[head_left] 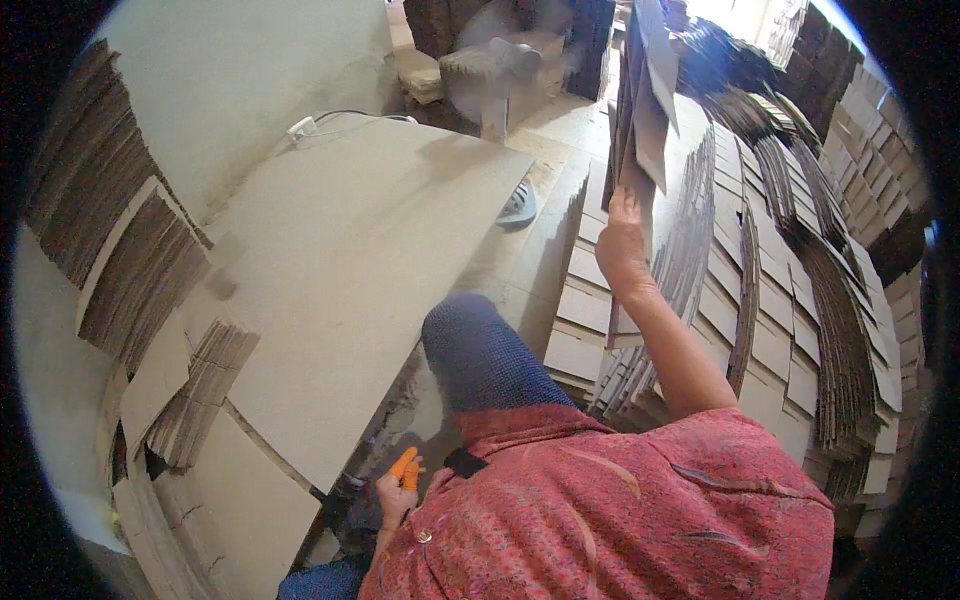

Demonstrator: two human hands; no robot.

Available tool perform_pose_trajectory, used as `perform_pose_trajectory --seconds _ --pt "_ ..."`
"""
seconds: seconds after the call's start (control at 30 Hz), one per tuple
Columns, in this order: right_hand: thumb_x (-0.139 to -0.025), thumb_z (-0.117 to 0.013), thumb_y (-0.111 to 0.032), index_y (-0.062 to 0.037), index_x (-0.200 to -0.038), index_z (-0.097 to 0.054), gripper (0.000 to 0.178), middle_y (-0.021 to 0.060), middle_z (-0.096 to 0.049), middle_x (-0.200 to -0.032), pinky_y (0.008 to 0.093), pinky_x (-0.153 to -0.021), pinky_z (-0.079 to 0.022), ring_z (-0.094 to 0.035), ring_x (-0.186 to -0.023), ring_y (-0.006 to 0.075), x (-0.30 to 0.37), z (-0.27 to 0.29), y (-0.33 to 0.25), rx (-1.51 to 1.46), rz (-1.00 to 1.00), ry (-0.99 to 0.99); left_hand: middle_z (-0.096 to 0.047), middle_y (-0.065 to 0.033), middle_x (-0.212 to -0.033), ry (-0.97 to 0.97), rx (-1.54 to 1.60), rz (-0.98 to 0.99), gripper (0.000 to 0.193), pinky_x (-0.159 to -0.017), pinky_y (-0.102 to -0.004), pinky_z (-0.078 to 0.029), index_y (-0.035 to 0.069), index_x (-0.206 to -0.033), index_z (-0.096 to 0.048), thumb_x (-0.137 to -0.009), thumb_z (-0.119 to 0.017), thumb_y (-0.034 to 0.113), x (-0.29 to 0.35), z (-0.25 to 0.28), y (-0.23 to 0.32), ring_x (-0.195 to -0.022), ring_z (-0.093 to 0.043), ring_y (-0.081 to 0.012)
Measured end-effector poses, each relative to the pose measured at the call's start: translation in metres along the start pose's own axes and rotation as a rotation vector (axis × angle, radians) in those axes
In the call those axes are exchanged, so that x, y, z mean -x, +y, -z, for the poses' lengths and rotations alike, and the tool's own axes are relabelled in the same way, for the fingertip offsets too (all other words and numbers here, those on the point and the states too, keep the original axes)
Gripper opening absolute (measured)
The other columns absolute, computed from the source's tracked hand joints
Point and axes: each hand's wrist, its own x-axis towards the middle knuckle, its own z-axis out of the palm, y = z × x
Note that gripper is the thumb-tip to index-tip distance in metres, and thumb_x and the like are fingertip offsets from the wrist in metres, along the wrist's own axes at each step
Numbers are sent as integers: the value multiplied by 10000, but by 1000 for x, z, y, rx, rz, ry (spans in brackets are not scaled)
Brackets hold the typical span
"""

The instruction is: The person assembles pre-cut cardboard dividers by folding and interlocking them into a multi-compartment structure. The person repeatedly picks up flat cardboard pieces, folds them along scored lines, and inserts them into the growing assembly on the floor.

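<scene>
Right hand (624, 255) is up in the upper-centre right of frame, on the lower part of a tall batch of flat cardboard sheets (643, 120) that runs up to the top edge. Fingers lie long and close together on the near face; thumb hidden, so can't tell if it's a real pinch or just a press. Left hand (398, 492) sits low, left of centre, near the body, orange finger covers (403, 463) on, fingers bunched; nothing visible in it, and can't tell whether the tips meet. Handling, judged by look: single sheets light, a full batch likely has some weight; stiff along the length, but bendy at the loose flaps, which splay at the upper right of the batch. Dry, matte, probably not very slippery, though sheets could slide over one another and fan out. Not fragile, but corners and creases could crush or dent. Best hold: thumb one side, fingers the other, across the whole thickness, nearer mid-length than the end, with a second hand squaring the loose edges. Similar cardboard stacks (780, 340) fill the right of frame; a small cardboard bundle (205, 390) lies lower left by the pale tabletop (340, 260).
</scene>
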Motion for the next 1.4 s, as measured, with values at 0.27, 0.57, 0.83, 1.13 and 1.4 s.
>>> perform_pose_trajectory --seconds 0.27,0.57,0.83,1.13,1.4 --pt "-809 -567 -140 -33 -1199 -493 411 172 -445 -1260 566 -801 -434 -454 -1142 339 112 -213 70 444 -359 -965 -655 -113 -930 87 170 209 259 -712 -269 -488 -12 -1116 -587 -885 -505 71 3 37 27 -777 -617 -133" --pt "-736 -602 -254 -9 -917 -647 308 172 -644 -920 452 -665 -508 -630 -805 336 127 -202 62 205 -159 -978 -496 -216 -1231 597 -538 -31 406 -974 -381 -364 7 -1202 -508 -834 -602 152 -47 208 12 -1149 -468 -322" --pt "-813 -571 -222 -2 -1255 -423 515 233 -464 -1242 408 -961 -360 -414 -1187 355 128 -173 28 -169 -96 -762 -436 -176 -1296 608 -1082 79 487 -949 -378 -370 72 -1249 -474 -805 -621 205 -144 315 -10 -1162 -439 -317" --pt "-817 -563 -6 3 -1153 -532 338 206 -525 -1204 376 -933 -402 -516 -1115 319 63 -39 -152 -746 372 -212 -658 -158 -885 610 -567 118 208 -744 -317 -470 69 -995 -665 -812 -603 145 -153 347 -18 -818 -628 -249" --pt "-832 -590 -36 38 -1059 -587 238 149 -642 -992 283 -798 -472 -608 -907 185 118 11 -263 -1421 310 -940 -665 -113 -942 764 -430 8 226 -741 -304 -473 94 -1042 -655 -842 -570 158 -134 363 -2 -831 -626 -213"
